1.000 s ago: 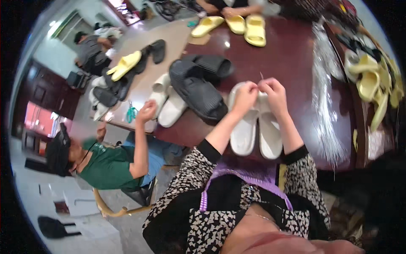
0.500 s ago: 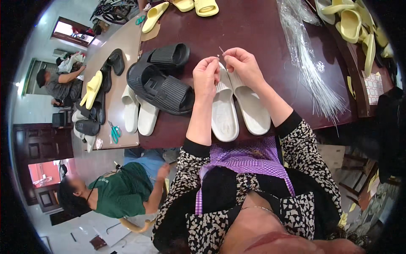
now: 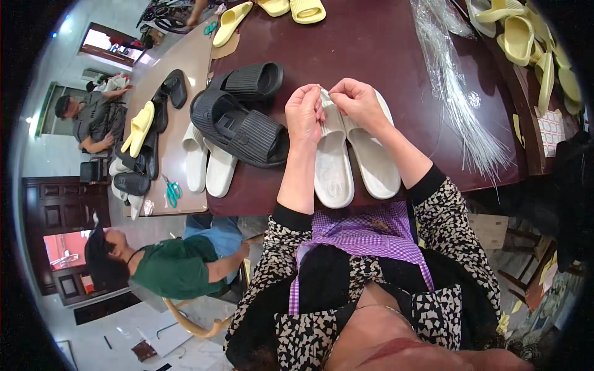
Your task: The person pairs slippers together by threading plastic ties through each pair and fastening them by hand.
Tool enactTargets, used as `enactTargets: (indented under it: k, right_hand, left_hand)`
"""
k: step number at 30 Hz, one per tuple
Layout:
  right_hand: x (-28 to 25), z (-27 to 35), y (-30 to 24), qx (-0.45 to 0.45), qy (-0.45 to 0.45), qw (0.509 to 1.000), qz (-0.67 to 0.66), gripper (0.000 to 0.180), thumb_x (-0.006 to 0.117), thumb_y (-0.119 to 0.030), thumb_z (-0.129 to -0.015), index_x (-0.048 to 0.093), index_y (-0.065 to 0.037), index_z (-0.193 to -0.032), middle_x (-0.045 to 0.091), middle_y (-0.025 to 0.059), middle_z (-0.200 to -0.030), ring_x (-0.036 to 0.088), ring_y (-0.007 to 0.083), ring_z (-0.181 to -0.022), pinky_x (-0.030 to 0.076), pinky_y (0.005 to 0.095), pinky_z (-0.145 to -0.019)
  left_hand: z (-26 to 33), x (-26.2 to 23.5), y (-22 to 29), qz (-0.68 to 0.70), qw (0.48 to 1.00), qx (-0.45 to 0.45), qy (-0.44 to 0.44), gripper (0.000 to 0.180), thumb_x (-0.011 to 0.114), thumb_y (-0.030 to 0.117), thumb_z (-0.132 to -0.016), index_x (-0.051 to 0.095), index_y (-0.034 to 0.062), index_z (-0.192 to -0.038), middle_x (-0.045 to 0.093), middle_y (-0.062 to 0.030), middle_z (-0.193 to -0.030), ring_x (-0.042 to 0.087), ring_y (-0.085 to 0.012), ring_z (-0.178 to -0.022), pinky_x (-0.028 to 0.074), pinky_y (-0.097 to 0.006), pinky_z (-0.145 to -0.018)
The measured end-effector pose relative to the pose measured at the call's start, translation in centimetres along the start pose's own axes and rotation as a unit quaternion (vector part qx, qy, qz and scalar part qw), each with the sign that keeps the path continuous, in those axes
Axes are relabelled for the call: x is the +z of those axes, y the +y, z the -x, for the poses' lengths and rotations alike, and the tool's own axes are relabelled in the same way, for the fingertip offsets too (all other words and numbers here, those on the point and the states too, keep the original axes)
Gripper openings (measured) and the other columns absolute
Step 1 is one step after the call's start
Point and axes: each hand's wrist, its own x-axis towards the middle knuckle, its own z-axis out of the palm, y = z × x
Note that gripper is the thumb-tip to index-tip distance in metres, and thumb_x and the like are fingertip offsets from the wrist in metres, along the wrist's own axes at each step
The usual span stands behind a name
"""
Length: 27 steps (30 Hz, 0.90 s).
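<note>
Left hand point(image 3: 304, 116) and right hand point(image 3: 361, 106) tightly pinched over white slippers point(image 3: 334, 179), anything between indistinct — white strands point(image 3: 475, 139) partly in clear bag point(image 3: 433, 38)

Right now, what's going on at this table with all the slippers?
A person in a purple apron is busy over two white slippers lying side by side at the near edge of the dark red table. The left fingers and right fingers are pinched close together over the slippers' far ends; anything between them is too small to tell. Black slippers lie to the left, thin pale strands to the right.
</note>
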Motion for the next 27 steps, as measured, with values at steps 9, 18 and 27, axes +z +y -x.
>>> enactTargets:
  k: [9,18,27]
  right_hand:
    - [-0.1,-0.2,0.5,0.014,0.003,1.0,0.002,0.006,0.059,-0.006,-0.083,0.062,-0.001,-0.082,0.056,-0.0028,-0.066,0.049,0.0025,-0.056,0.039,0.0192,-0.05]
    - [0.4,0.2,-0.3,0.001,0.02,0.999,0.042,0.009,0.059,-0.008,-0.082,0.063,0.0,-0.081,0.058,-0.0015,-0.067,0.05,0.0036,-0.059,0.041,0.0208,-0.053]
    - [0.6,0.1,1.0,-0.037,0.04,0.997,0.059,0.013,0.061,-0.011,-0.081,0.063,0.002,-0.08,0.062,0.0027,-0.068,0.053,0.0066,-0.063,0.044,0.0246,-0.057]
  left_hand:
    - [-0.1,-0.2,-0.5,0.001,1.0,0.018,0.001,0.005,0.059,0.008,-0.086,0.057,0.0033,-0.087,0.046,0.0039,-0.058,0.036,-0.0041,-0.043,0.031,-0.021,-0.04]
    - [0.2,-0.6,-0.6,-0.01,0.999,0.026,0.017,0.005,0.06,0.007,-0.085,0.058,0.0037,-0.087,0.048,0.004,-0.06,0.037,-0.0039,-0.043,0.031,-0.021,-0.04]
    - [-0.1,-1.6,-1.3,0.019,1.0,0.002,-0.003,0.004,0.063,0.006,-0.083,0.06,0.0036,-0.085,0.052,0.0041,-0.063,0.037,-0.0029,-0.044,0.032,-0.021,-0.04]
